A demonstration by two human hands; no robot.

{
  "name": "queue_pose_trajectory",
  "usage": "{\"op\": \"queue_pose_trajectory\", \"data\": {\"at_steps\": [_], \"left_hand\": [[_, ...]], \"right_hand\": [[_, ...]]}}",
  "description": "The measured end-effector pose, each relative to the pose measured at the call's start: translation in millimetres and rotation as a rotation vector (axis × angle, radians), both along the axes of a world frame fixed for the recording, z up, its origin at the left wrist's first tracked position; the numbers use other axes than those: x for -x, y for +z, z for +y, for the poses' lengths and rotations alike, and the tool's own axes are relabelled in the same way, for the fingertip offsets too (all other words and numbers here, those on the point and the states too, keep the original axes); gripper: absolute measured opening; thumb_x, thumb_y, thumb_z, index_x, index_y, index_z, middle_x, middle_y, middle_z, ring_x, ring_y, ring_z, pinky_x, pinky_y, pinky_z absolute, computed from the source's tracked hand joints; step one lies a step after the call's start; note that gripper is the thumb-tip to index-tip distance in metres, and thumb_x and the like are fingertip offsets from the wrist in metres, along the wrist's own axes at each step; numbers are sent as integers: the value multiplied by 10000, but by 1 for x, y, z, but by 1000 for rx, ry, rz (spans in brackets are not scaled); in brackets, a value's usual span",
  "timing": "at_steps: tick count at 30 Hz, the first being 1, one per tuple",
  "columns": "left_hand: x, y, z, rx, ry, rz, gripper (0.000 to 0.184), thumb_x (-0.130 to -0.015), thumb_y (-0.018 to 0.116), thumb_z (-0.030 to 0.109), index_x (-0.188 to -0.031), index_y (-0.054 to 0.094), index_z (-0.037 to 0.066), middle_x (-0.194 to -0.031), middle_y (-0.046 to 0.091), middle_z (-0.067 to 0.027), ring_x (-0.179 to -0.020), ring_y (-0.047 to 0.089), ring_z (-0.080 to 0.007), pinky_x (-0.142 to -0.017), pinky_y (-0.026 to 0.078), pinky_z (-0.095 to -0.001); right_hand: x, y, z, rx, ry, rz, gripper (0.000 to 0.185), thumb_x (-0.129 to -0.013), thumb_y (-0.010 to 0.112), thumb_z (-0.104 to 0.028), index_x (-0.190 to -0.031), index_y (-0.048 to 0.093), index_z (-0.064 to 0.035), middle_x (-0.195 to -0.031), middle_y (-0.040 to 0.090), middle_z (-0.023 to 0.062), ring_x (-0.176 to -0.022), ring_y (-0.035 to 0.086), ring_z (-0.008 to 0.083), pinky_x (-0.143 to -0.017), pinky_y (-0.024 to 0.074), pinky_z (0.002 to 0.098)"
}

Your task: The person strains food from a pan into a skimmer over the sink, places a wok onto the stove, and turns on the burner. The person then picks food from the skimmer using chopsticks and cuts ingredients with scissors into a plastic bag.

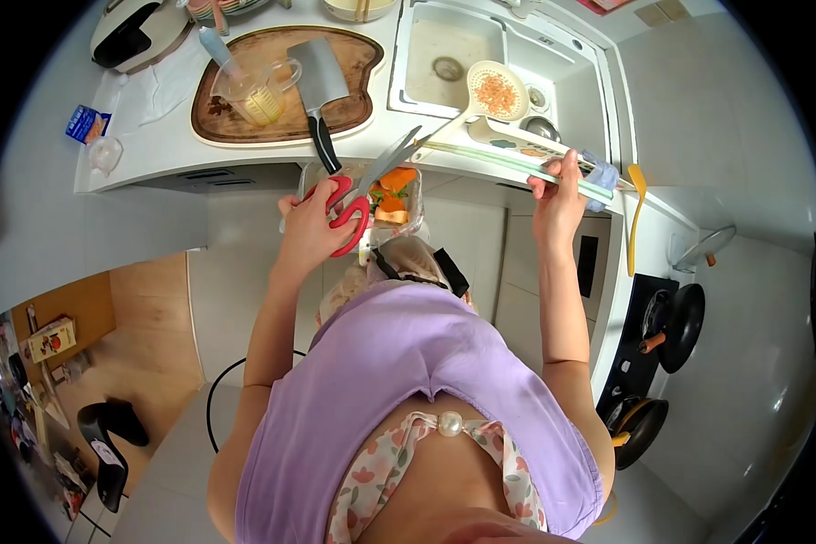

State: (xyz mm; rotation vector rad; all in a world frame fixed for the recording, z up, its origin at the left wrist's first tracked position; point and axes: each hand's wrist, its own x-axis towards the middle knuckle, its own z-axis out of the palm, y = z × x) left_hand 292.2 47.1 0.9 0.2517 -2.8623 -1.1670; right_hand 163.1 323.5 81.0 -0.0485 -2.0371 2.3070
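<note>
My left hand point(313, 227) grips the red handles of a pair of scissors point(354, 204), whose blades are spread and point up and to the right. In my right hand point(560, 204) is a pair of pale green chopsticks point(508, 161), their tips near the scissor blades. Below the scissors, a lined bin point(408, 204) holds orange scraps. A white slotted ladle point(499, 92) with small orange bits rests at the sink's front edge, its handle reaching toward the blades.
A cleaver point(319, 77) and a measuring cup point(261, 102) are on the wooden board point(236, 54). Behind the ladle is the double sink point(426, 45). A yellow spatula point(636, 218) and black pans point(684, 328) are at the right.
</note>
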Motion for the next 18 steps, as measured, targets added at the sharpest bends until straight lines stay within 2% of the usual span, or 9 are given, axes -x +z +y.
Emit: {"op": "queue_pose_trajectory", "data": {"at_steps": [4,18], "left_hand": [[-1,0,-1,7,-7,-2,483,-702,683,303,-1098,489,107,-792,629,-78,-759,577,-223,-855,253,-381],[-24,-3,7,-4,24,-33,441,-713,681,299,-1068,493,116,-783,632,-63,-737,572,-206,-814,251,-369]], "right_hand": [[-3,4,-3,-29,30,17,369,-940,435,-377,-723,477,-82,-679,504,16,-513,509,94,-473,351,197],[-3,4,-4,-104,94,-33,363,-942,437,-358,-716,496,-81,-666,507,10,-515,520,101,-463,350,207]]}}
